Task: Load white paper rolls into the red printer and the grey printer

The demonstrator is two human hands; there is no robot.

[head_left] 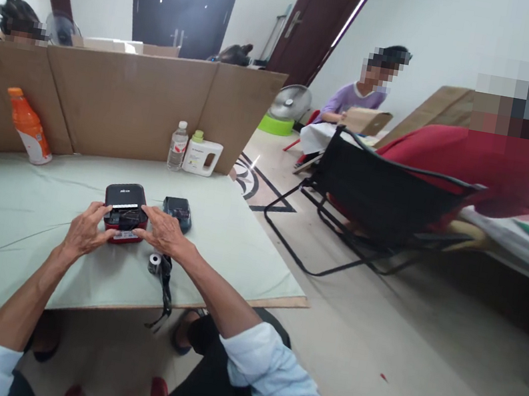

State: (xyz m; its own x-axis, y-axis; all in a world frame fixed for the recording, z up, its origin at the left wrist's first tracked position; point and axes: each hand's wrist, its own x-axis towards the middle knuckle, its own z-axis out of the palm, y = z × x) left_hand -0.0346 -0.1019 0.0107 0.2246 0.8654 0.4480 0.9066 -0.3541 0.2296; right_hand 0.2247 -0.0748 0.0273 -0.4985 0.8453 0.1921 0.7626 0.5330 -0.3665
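Sleeves (263,353) of pale blue come nearest, below the near edge of a table (0,201) spread with pale green cloth. Taking the black-and-red box (125,217) as the clock's centre, with 12 straight ahead, a black strap (166,286) trails over that edge at 5 o'clock, just beside a small white paper roll (154,264). The box sits on the table between the left hand (85,229) and the right hand (165,231), both holding it: fingers bent against its 9 and 3 o'clock sides, thumbs toward the front corners. Its glossy black lid stands raised at 12, with a small pale mark and a white strip low down; the inside is dark, its parts too small to tell, and the red front carries a pale label. A smaller black device (177,212) lies close by at 3. Bare cloth runs wide from 8 to 10; the table's corner comes at 4, well apart. Farther off stand an orange bottle (30,126) at 10 and a clear bottle (178,148) at 1, backed by a cardboard screen (143,103). Beyond the right edge, floor separates the table from a black folding chair (381,197) at 3.
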